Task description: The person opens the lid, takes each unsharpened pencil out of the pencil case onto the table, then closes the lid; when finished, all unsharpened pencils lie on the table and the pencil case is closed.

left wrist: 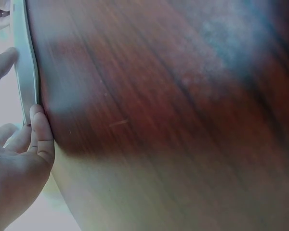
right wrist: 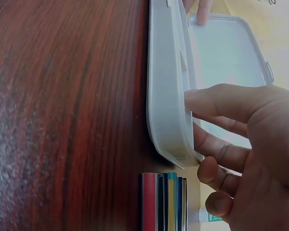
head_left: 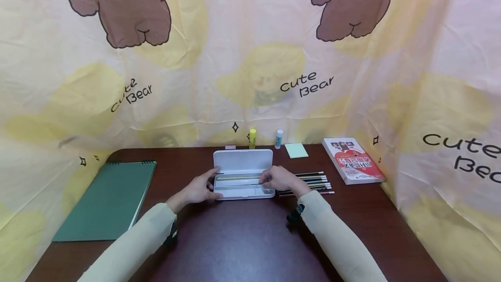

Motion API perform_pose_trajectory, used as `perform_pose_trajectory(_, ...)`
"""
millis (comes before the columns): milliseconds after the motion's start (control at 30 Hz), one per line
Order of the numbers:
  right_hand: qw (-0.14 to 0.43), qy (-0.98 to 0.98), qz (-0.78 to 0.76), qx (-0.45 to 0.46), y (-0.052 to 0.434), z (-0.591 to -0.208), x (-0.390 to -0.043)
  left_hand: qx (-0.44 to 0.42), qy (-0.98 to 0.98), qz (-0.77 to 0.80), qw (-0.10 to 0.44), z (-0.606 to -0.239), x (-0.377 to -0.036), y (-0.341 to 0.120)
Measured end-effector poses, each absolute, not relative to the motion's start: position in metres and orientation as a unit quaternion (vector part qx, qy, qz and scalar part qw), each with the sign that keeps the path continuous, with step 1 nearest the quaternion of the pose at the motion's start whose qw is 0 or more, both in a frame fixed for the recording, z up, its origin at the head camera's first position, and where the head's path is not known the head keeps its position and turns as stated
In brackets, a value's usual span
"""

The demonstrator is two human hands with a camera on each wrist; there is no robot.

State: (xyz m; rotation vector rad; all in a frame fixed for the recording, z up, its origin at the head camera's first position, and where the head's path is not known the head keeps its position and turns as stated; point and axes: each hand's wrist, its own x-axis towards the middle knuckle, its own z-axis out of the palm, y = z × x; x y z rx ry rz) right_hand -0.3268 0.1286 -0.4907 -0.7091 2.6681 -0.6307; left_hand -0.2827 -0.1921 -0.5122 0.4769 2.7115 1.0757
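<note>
A white pencil case [head_left: 235,192] lies on the table with its lid [head_left: 242,160] raised at the back. Its tray is divided into compartments, and at least one light pencil [head_left: 236,179] lies lengthwise in the rear one. My left hand [head_left: 195,189] grips the case's left end, thumb at the front edge and a finger at the back. My right hand [head_left: 278,178] dips thumb and fingers into the right end of the tray, near the pencil's end; I cannot tell whether they pinch it. Several pencils [right wrist: 149,202] lie side by side just right of the case.
A green spiral pad [head_left: 105,203] lies at the left. Along the back are a pink eraser [head_left: 230,147], a yellow marker [head_left: 252,138], a glue stick [head_left: 278,139] and pale green sticky notes [head_left: 296,150]. A red and white book [head_left: 352,162] lies at the right. A printed curtain [head_left: 219,55] hangs behind.
</note>
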Motion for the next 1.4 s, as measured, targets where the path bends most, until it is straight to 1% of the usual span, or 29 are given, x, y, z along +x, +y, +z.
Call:
perform_pose_trajectory(167,0.150,0.931,-0.227,-0.243,0.129,-0.492,-0.327,0.159,0.914,0.360,0.094,-0.512,-0.282,-0.191)
perform_pose_trajectory(433,0.128,0.929,-0.241,-0.249,0.130,-0.490,-0.327,0.148,0.917,0.357,0.096,-0.510,-0.283,-0.191)
perform_pose_trajectory(700,0.109,0.930,-0.250,-0.248,0.137,-0.490,-0.327,0.167,0.916,0.353,0.088,-0.511,-0.285,-0.190)
perform_pose_trajectory(833,0.095,0.929,-0.253,-0.253,0.145,-0.489,-0.327,0.166,0.917,0.353,0.088,-0.511,-0.284,-0.190)
perform_pose_trajectory(1167,0.090,0.927,-0.269,-0.246,0.173,-0.485,-0.323,0.157,0.918,0.351,0.093,-0.511,-0.282,-0.191)
perform_pose_trajectory(1400,0.090,0.932,-0.278,-0.215,0.198,-0.478,-0.317,0.160,0.920,0.346,0.087,-0.512,-0.282,-0.192)
